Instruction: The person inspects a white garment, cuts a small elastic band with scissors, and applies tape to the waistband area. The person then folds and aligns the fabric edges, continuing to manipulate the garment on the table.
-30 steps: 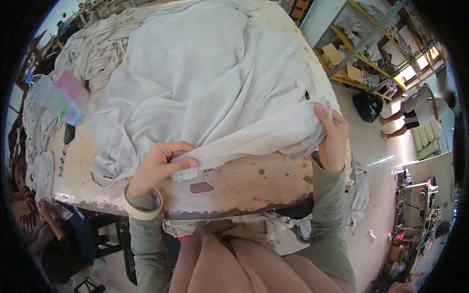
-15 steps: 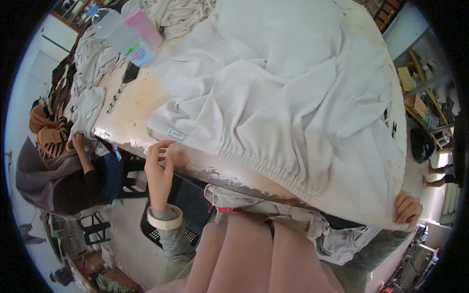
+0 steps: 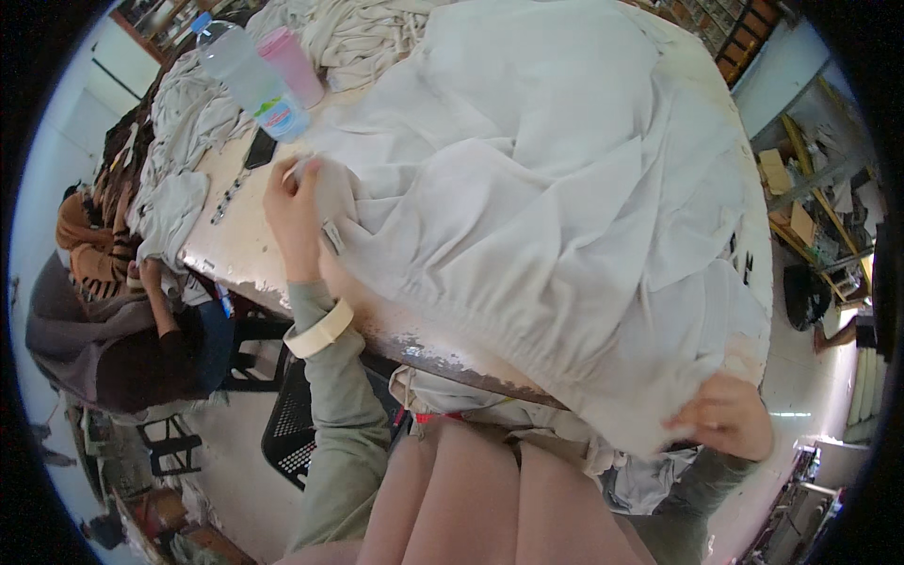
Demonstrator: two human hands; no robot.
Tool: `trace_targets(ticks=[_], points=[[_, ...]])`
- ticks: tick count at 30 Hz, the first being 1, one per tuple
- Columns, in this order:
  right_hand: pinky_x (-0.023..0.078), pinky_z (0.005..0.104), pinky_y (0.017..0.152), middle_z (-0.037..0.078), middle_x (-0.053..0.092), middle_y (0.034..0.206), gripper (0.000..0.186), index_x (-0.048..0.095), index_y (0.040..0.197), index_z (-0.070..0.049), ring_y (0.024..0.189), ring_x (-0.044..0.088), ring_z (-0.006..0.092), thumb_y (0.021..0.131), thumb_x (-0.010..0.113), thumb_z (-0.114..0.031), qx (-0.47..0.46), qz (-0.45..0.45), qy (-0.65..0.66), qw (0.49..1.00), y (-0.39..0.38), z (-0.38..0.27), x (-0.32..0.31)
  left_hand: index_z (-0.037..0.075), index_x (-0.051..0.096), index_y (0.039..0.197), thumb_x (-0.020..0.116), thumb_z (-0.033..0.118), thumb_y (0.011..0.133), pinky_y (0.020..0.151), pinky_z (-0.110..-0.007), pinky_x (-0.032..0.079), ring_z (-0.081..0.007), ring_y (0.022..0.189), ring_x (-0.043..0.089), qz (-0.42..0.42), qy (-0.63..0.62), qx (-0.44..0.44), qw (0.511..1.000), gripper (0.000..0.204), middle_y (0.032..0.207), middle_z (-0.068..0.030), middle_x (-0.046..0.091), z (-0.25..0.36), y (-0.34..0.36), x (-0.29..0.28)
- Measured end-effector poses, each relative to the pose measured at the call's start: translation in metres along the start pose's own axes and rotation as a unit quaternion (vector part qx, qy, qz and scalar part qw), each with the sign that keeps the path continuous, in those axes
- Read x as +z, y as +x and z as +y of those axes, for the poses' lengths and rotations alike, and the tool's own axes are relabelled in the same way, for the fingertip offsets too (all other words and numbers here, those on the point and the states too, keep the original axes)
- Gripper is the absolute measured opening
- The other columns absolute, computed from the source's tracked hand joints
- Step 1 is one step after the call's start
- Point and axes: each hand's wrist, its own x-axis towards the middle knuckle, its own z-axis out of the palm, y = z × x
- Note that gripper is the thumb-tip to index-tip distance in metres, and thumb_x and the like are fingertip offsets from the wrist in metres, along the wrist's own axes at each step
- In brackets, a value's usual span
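Observation:
A large off-white garment [image 3: 537, 188] lies creased across the table, with a gathered elastic edge toward me and a small sewn-in label [image 3: 333, 237] at its left. My left hand [image 3: 294, 217] is closed on the garment's left edge, thumb and fingers pinching the cloth slightly up from the tabletop. At the near right corner, my right hand [image 3: 723, 419] grips the cloth, a little blurred, beside the table's edge. A cream ring like a tape roll [image 3: 320, 330] circles my left wrist over the green sleeve.
On the worn table [image 3: 235, 245] stand a water bottle [image 3: 250, 80] and a pink cup [image 3: 290, 68]; a phone [image 3: 261, 149] with a beaded strap lies near them. Cloth heaps [image 3: 188, 113] fill the far left. A seated person [image 3: 104, 330] works at left. A black chair [image 3: 292, 424] is below.
My left hand has moved away from me and taken hold of the garment's left edge, folding it up. My right hand has drawn its corner inward to the left.

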Motion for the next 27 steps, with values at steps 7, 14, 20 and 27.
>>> trace_targets(ticks=[7, 14, 20, 27], points=[[0.049, 0.0273, 0.076, 0.006, 0.069, 0.091, 0.02, 0.07, 0.093, -0.001, 0.083, 0.063, 0.0137, 0.074, 0.072, -0.004, 0.14, 0.307, 0.335, 0.88, 0.093, 0.001, 0.036, 0.001, 0.062, 0.106, 0.058, 0.009, 0.09, 0.057, -0.02, 0.039, -0.0036, 0.065, 0.046, -0.439, -0.129, -0.1, 0.884, 0.018, 0.072, 0.0023, 0.054, 0.083, -0.147, 0.118], [0.046, 0.0209, 0.065, 0.006, 0.067, 0.088, 0.02, 0.063, 0.098, 0.001, 0.075, 0.059, 0.008, 0.08, 0.071, -0.002, 0.202, 0.396, 0.416, 0.793, 0.119, 0.017, 0.06, -0.001, 0.057, 0.117, 0.055, 0.007, 0.092, 0.054, -0.02, 0.036, -0.0033, 0.063, 0.043, -0.394, -0.171, -0.156, 0.89, 0.026, 0.072, 0.0032, 0.054, 0.076, -0.183, 0.123], [0.047, 0.0242, 0.065, 0.004, 0.065, 0.086, 0.019, 0.063, 0.099, 0.001, 0.074, 0.058, 0.0085, 0.08, 0.067, 0.0, 0.134, 0.424, 0.22, 0.868, 0.114, 0.022, 0.067, 0.0, 0.061, 0.111, 0.06, 0.006, 0.089, 0.052, -0.022, 0.037, -0.0058, 0.059, 0.043, -0.369, -0.103, -0.023, 0.923, 0.023, 0.067, -0.005, 0.059, 0.084, -0.186, 0.123], [0.048, 0.0274, 0.067, 0.007, 0.061, 0.084, 0.034, 0.059, 0.113, -0.006, 0.077, 0.061, 0.0172, 0.08, 0.059, 0.0, 0.14, 0.409, 0.074, 0.899, 0.094, 0.047, 0.026, 0.002, 0.063, 0.107, 0.06, 0.005, 0.087, 0.052, -0.023, 0.038, -0.0091, 0.056, 0.041, -0.473, -0.032, -0.031, 0.88, 0.02, 0.066, -0.0116, 0.055, 0.085, -0.172, 0.092]])
